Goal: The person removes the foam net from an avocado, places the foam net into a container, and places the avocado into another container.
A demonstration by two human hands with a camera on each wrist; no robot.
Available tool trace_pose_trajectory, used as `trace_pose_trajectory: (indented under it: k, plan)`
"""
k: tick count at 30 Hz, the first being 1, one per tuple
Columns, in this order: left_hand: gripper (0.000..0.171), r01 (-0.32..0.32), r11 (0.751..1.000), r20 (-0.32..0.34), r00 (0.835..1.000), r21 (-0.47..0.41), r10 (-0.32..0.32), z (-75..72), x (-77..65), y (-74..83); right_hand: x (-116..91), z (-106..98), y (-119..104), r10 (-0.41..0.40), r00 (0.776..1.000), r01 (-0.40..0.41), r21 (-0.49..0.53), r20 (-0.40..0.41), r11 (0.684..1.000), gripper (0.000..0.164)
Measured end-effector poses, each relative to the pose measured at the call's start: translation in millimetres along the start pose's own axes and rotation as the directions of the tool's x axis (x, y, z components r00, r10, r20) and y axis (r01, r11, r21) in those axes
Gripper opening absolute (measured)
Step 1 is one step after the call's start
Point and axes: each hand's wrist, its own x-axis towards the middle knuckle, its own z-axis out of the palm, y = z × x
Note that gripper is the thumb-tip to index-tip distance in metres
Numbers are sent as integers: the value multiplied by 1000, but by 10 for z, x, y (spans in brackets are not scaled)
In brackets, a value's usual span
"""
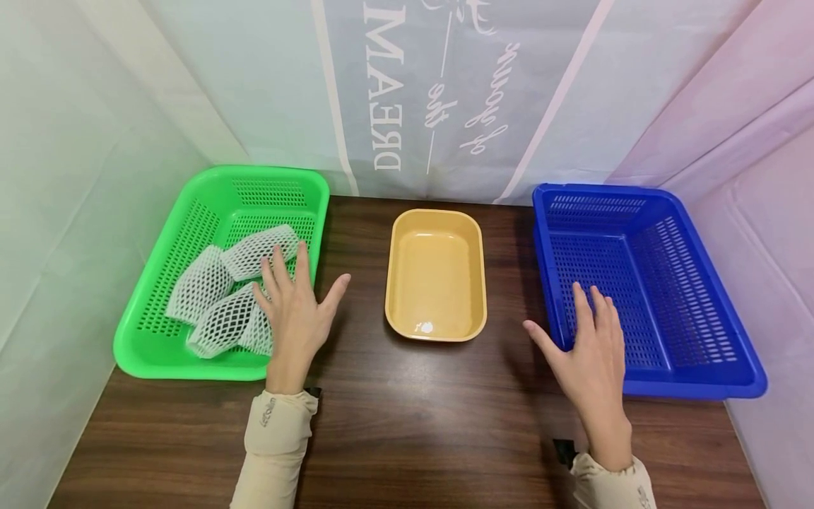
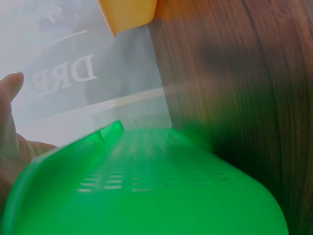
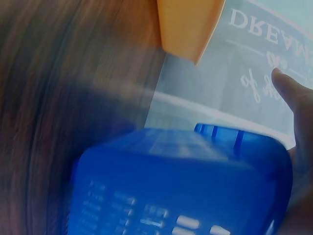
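Observation:
My left hand, fingers spread, hovers over the right side of a green plastic basket and holds nothing. Inside that basket lie several white foam net sleeves, one partly hidden behind the hand; dark shows through the mesh of the front one. Over the near left edge of a blue plastic basket is my right hand, its fingers extended and grasping nothing. No items show in the visible part of the blue basket. Between the two baskets sits a shallow yellow dish with nothing in it.
Everything stands on a dark wood-grain table. Behind it hangs a pale printed curtain with mirrored lettering. Pale sheeting rises along the left side, and similar sheeting borders the right.

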Motion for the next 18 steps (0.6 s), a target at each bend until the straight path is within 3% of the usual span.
trace_pose_trajectory:
  k: [13,18]
  plan:
    - [88,34,999,5,999,-8,-34,-113,-15,-156,-138,-127,191,32,999,-31,-34,32,999,87]
    - [86,57,998,37,998,-28,-56,-166,-18,-225,-182,-156,242,23,999,-22,-47,23,999,85]
